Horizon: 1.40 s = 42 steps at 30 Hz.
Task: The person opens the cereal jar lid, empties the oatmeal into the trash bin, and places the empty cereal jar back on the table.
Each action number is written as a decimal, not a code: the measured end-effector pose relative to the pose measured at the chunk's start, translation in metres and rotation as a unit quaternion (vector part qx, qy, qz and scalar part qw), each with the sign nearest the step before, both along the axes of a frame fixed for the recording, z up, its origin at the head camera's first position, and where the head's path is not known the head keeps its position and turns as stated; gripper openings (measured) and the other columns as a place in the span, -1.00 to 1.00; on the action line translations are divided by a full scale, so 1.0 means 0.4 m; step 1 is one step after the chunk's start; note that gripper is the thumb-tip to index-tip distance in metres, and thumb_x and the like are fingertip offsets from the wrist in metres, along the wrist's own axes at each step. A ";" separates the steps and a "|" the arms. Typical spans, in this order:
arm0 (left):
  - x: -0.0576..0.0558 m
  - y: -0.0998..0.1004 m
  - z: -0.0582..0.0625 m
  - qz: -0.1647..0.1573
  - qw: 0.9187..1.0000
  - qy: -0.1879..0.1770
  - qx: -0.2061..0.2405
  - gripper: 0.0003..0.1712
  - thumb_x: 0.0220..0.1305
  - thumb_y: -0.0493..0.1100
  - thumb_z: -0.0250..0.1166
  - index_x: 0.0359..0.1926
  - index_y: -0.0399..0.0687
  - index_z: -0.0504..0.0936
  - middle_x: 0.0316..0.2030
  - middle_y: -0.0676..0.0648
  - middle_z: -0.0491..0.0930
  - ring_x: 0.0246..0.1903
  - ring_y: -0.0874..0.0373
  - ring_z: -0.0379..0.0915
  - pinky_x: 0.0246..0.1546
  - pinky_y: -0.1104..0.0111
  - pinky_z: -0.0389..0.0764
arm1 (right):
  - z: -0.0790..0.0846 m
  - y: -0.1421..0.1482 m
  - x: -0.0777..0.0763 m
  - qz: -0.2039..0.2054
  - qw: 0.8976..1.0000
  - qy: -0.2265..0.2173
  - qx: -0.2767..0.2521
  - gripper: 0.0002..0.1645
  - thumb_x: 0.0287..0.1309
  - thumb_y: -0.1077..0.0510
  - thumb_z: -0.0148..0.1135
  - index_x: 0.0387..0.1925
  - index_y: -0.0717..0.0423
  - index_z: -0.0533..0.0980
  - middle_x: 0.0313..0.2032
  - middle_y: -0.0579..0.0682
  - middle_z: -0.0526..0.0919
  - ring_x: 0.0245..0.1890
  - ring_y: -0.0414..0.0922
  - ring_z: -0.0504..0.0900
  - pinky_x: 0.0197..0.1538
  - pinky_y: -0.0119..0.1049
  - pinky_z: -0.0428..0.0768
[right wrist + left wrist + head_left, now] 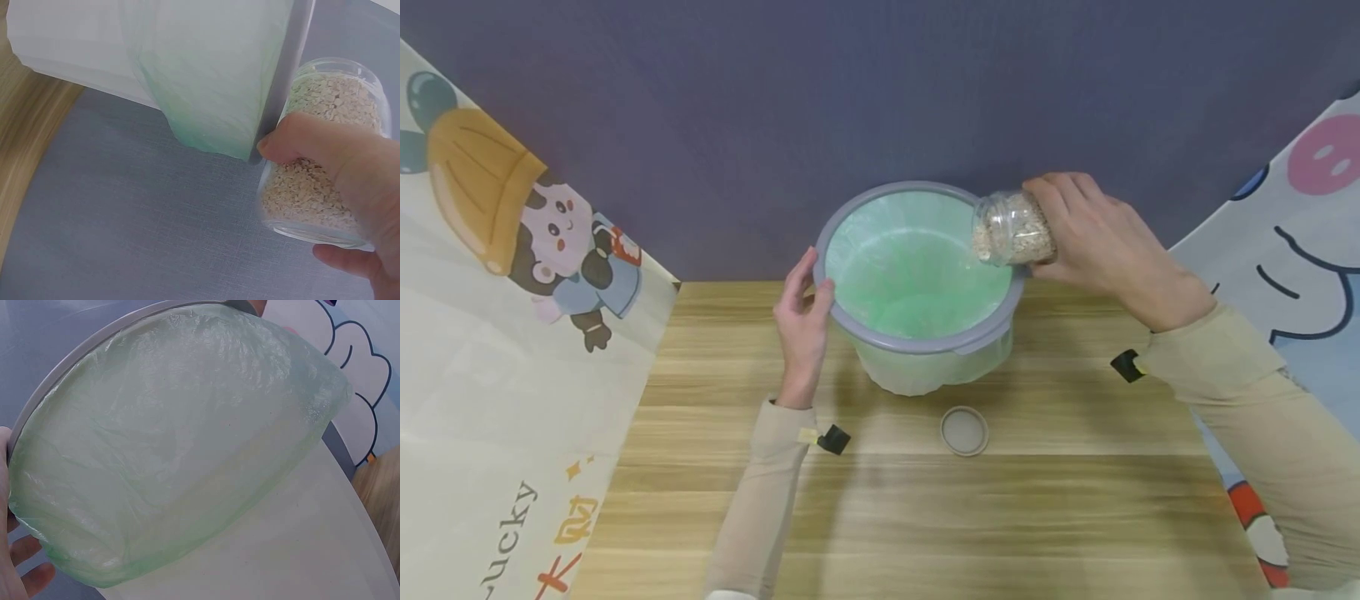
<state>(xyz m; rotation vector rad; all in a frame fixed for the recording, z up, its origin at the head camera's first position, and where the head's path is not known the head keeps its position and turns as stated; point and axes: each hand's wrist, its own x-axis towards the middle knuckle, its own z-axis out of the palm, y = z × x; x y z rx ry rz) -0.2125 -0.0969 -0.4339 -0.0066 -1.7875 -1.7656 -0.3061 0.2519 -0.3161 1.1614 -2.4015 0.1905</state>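
A round bin (917,343) with a grey rim stands on the table, lined with a thin green plastic bag (917,275). At its left side my left hand (802,325) holds the rim, thumb at the edge and fingers curved outside. My right hand (1093,237) grips a clear glass jar (1013,227) of oat flakes (312,194), tilted with its mouth leftward over the bin's right rim. In the right wrist view, the thumb lies across the jar near the rim. A small round lid (964,431) lies in front of the bin.
The bin stands on a wood-grain table (715,475) against a dark blue-grey backdrop (880,92). Printed cartoon panels flank the table, one on the left (467,350) and one on the right (1292,250).
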 end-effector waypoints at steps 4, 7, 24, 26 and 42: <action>0.000 0.000 0.001 -0.001 1.000 0.000 0.002 -0.44 0.43 -0.24 0.25 0.40 -0.21 0.48 0.41 -0.06 0.46 0.24 0.08 0.48 0.14 0.33 0.64 | 0.001 0.000 -0.002 0.003 1.000 0.004 0.000 0.09 -0.30 0.19 0.67 0.30 0.31 0.30 0.18 0.36 0.47 0.17 0.34 0.46 -0.08 0.34 0.65; 0.000 -0.001 0.002 0.000 1.000 0.000 0.001 -0.45 0.42 -0.24 0.25 0.40 -0.21 0.48 0.41 -0.05 0.46 0.23 0.09 0.49 0.13 0.34 0.64 | 0.001 -0.001 -0.004 0.008 1.000 0.011 -0.002 0.07 -0.30 0.20 0.66 0.29 0.32 0.30 0.17 0.36 0.47 0.16 0.34 0.47 -0.08 0.33 0.65; -0.003 -0.004 -0.005 0.004 1.000 -0.002 -0.007 -0.44 0.43 -0.22 0.24 0.41 -0.21 0.48 0.40 -0.04 0.48 0.23 0.11 0.50 0.16 0.22 0.64 | 0.000 -0.006 -0.004 0.006 1.000 0.017 -0.001 0.09 -0.35 0.20 0.68 0.28 0.33 0.31 0.18 0.34 0.48 0.15 0.34 0.47 -0.07 0.33 0.65; -0.002 -0.004 -0.004 0.004 1.000 -0.003 -0.007 -0.44 0.42 -0.21 0.24 0.41 -0.21 0.48 0.40 -0.03 0.48 0.23 0.11 0.50 0.16 0.24 0.64 | -0.001 -0.006 -0.004 0.004 1.000 0.016 0.000 0.09 -0.34 0.20 0.67 0.28 0.32 0.31 0.18 0.34 0.48 0.15 0.33 0.47 -0.08 0.33 0.65; -0.002 -0.006 -0.004 0.002 1.000 -0.001 -0.003 -0.46 0.43 -0.27 0.24 0.40 -0.21 0.49 0.41 -0.08 0.46 0.23 0.07 0.49 0.15 0.29 0.63 | 0.000 -0.012 -0.006 0.003 1.000 0.017 0.005 0.09 -0.35 0.22 0.68 0.28 0.33 0.32 0.17 0.33 0.49 0.15 0.33 0.47 0.01 0.33 0.64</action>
